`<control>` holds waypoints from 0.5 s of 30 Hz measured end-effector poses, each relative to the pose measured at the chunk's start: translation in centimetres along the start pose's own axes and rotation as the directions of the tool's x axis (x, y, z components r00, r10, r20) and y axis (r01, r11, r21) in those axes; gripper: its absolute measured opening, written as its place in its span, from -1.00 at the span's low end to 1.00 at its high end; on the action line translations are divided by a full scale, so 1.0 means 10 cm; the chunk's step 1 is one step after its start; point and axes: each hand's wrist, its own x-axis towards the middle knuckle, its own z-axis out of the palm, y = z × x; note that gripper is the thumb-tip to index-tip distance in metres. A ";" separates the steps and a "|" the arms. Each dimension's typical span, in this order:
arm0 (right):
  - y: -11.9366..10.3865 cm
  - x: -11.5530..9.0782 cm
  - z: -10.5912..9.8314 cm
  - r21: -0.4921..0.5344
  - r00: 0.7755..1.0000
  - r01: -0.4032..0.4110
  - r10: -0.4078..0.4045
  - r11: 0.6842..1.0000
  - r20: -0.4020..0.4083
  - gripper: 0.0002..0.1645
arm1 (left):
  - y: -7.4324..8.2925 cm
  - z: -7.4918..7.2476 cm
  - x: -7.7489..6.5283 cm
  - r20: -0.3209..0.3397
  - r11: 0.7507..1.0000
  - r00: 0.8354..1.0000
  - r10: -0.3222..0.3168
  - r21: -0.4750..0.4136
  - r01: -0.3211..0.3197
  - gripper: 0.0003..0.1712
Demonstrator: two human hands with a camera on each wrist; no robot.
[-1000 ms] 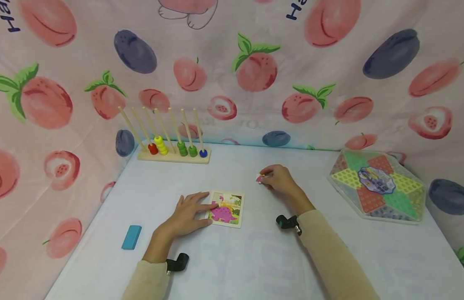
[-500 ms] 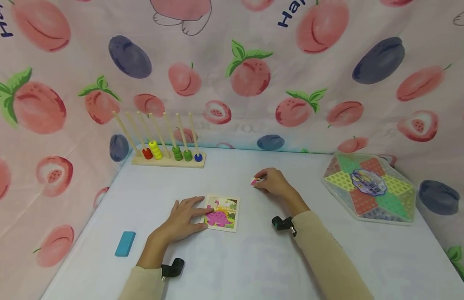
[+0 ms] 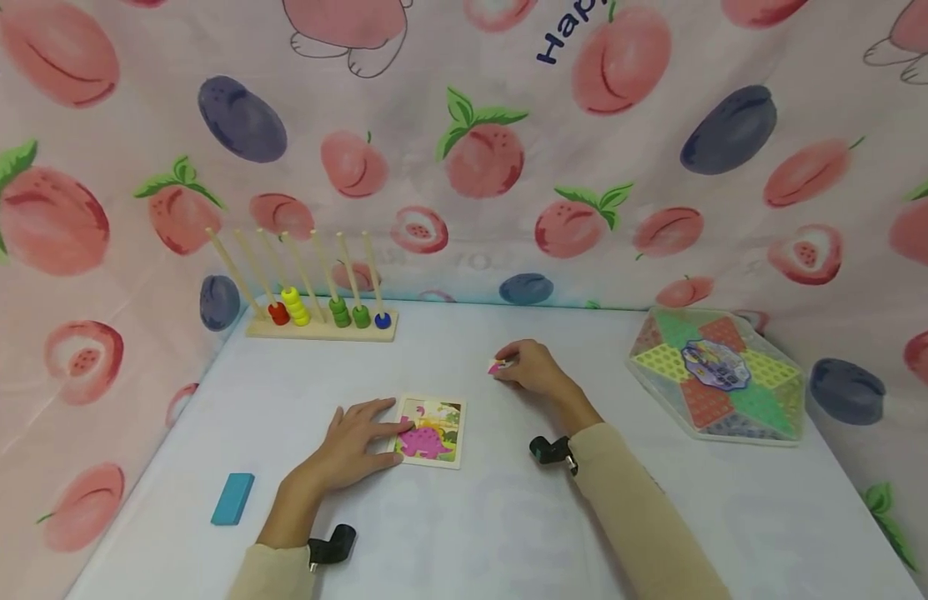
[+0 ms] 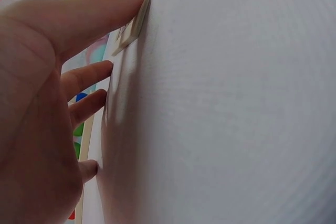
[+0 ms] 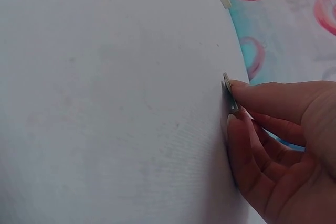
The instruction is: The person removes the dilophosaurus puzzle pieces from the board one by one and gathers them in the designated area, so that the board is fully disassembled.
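Note:
A small square-framed jigsaw puzzle with a pink dinosaur picture lies on the white table in the head view. My left hand rests at its left side with fingers spread, the index fingertip over the picture and the thumb on the lower left frame. In the left wrist view the thumb of that hand touches the puzzle's frame. Behind and right of the puzzle, my right hand pinches a small pink-and-white jigsaw piece low over the table. The right wrist view shows this piece edge-on between thumb and fingers.
A wooden peg abacus with coloured beads stands at the back left. Nearer on the left lies a blue block. A hexagonal clear box of coloured parts sits at the right. Fruit-printed cloth hangs behind the table.
The whole head view has shifted, so everything sits further left and slightly lower. The jigsaw piece has tilted a little in the right hand. The left hand stays on the puzzle.

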 end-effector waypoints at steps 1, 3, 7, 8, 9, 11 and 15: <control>-0.01 0.00 0.01 0.000 1.000 -0.006 0.006 1.000 0.000 -0.61 | 0.00 0.00 -0.01 -0.002 1.000 1.000 0.002 -0.001 -0.002 -0.42; -0.02 0.00 0.02 -0.010 1.000 -0.006 0.006 1.000 0.003 -0.61 | -0.01 -0.01 -0.02 -0.004 1.000 1.000 0.003 0.000 -0.003 -0.42; -0.02 0.00 0.03 -0.031 1.000 -0.011 0.011 0.999 -0.003 -0.60 | 0.00 -0.02 -0.03 -0.003 1.000 1.000 0.009 -0.005 -0.009 -0.43; -0.01 0.00 0.02 -0.040 1.000 -0.005 0.005 0.999 -0.004 -0.61 | 0.00 -0.02 -0.03 -0.001 1.000 1.000 0.008 -0.008 -0.008 -0.43; -0.01 0.00 0.03 -0.050 1.000 0.000 0.000 0.999 -0.009 -0.61 | 0.00 -0.02 -0.03 -0.001 1.000 1.000 0.009 -0.006 -0.009 -0.43; 0.00 0.00 0.02 -0.075 1.000 0.014 -0.016 0.997 -0.022 -0.62 | 0.00 -0.03 -0.02 0.001 1.000 1.000 0.008 -0.008 -0.008 -0.43; 0.01 0.02 0.02 -0.084 0.999 0.025 -0.028 0.996 -0.032 -0.63 | 0.01 -0.03 -0.02 0.007 1.000 1.000 0.004 -0.012 -0.004 -0.43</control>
